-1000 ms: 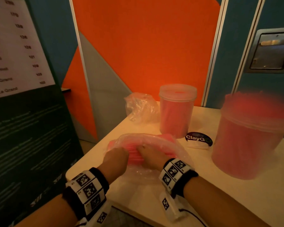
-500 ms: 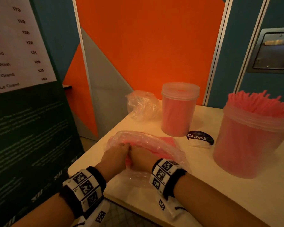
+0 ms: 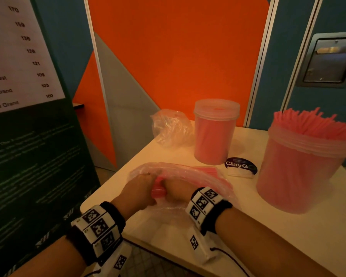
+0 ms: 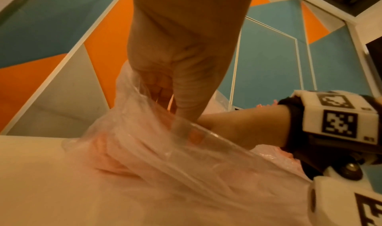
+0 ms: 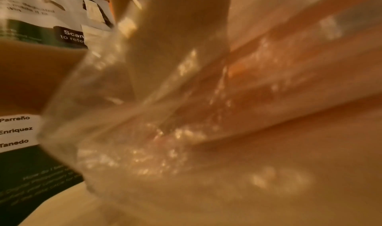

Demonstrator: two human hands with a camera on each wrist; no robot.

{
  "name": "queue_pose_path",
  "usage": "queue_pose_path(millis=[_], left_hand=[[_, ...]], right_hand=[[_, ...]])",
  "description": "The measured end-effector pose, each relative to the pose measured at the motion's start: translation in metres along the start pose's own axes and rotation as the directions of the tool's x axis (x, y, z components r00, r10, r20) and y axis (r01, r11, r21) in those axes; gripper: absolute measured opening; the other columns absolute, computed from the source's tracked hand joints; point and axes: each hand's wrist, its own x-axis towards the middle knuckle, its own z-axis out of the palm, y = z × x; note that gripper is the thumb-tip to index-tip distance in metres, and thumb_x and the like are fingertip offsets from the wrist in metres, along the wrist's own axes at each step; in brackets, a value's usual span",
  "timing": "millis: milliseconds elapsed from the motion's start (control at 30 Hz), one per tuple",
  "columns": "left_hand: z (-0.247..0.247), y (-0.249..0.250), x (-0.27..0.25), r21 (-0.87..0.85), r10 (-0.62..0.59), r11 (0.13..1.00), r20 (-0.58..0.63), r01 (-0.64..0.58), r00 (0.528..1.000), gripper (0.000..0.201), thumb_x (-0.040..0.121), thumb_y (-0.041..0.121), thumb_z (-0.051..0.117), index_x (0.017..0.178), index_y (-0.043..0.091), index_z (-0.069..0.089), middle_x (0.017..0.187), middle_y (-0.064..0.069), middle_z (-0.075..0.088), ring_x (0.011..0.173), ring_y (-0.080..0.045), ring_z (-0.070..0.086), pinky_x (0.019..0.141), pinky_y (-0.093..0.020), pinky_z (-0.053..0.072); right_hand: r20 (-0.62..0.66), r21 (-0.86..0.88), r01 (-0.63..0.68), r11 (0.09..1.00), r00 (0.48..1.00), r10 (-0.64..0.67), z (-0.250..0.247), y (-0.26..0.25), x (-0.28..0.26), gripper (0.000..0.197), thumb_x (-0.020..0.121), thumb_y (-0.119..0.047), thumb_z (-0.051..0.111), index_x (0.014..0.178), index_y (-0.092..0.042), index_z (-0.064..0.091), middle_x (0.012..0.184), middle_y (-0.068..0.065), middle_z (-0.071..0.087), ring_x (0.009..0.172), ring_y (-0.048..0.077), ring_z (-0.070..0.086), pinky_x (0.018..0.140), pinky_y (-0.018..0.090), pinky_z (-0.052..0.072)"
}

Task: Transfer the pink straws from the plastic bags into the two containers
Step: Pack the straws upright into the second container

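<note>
A clear plastic bag (image 3: 190, 172) of pink straws (image 3: 206, 169) lies on the cream table (image 3: 288, 236) near its front left corner. My left hand (image 3: 138, 189) pinches the bag's open edge (image 4: 132, 95) and holds the mouth up. My right hand (image 3: 176, 189) is pushed inside the bag, with its fingers round a bundle of straws whose ends (image 3: 158, 191) show between the hands. In the right wrist view, blurred plastic (image 5: 186, 115) covers most of the picture. A lidded container (image 3: 216, 134) and a wider open container (image 3: 304, 166) both hold pink straws.
A crumpled empty bag (image 3: 172, 128) sits at the table's back left beside the lidded container. A round black sticker (image 3: 241, 165) lies between the containers. A dark sign board (image 3: 28, 156) stands close on the left, beyond the table edge.
Both hands have drawn together at the bag's mouth, and pink straw ends now show between them. The bag has flattened a little.
</note>
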Motion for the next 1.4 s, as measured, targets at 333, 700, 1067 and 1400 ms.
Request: queue_pose_path(millis=[333, 700, 1067, 1400], left_hand=[[-0.029, -0.008, 0.016, -0.067, 0.030, 0.997, -0.057, -0.034, 0.998, 0.077, 0.067, 0.025, 0.082, 0.135, 0.021, 0.047, 0.139, 0.000, 0.049, 0.127, -0.017, 0.045, 0.106, -0.026, 0.034], [0.008, 0.023, 0.022, -0.010, 0.020, 1.000, -0.168, -0.022, 0.986, 0.038, 0.090, 0.005, 0.052, 0.126, 0.017, 0.057, 0.129, -0.001, 0.058, 0.117, -0.013, 0.054, 0.093, -0.014, 0.036], [0.048, 0.071, 0.077, 0.151, 0.191, 0.970, 0.016, -0.191, 0.981, 0.040, 0.083, -0.001, 0.052, 0.122, 0.008, 0.058, 0.124, -0.009, 0.059, 0.113, -0.022, 0.056, 0.098, -0.033, 0.047], [0.055, 0.084, 0.085, 0.451, 0.195, 0.837, 0.282, -0.309, 0.939, 0.031, 0.097, 0.010, 0.039, 0.123, 0.006, 0.055, 0.129, -0.011, 0.056, 0.119, -0.026, 0.053, 0.106, -0.036, 0.039]], right_hand=[[0.152, 0.065, 0.058, 0.996, 0.986, -0.067, -0.058, 0.006, -0.004, 0.044, 0.077, -0.003, 0.065, 0.119, -0.011, 0.057, 0.112, 0.007, 0.064, 0.092, 0.011, 0.055, 0.079, 0.017, 0.041], [-0.325, 0.773, 0.275, 0.571, 0.946, -0.016, -0.132, -0.022, -0.040, 0.014, 0.084, -0.003, 0.061, 0.080, -0.016, 0.062, 0.076, 0.004, 0.065, 0.077, 0.020, 0.064, 0.078, 0.036, 0.054], [-0.419, 0.686, 0.111, 0.719, 0.869, 0.265, -0.165, -0.029, -0.072, 0.017, 0.086, -0.002, 0.061, 0.093, -0.014, 0.051, 0.063, 0.001, 0.048, 0.049, 0.014, 0.045, 0.045, 0.024, 0.041], [-0.038, -0.128, -0.325, 0.937, 0.946, 0.323, -0.122, 0.010, -0.069, 0.030, 0.078, -0.012, 0.071, 0.105, -0.010, 0.057, 0.086, 0.002, 0.056, 0.078, 0.018, 0.056, 0.056, 0.019, 0.041]])
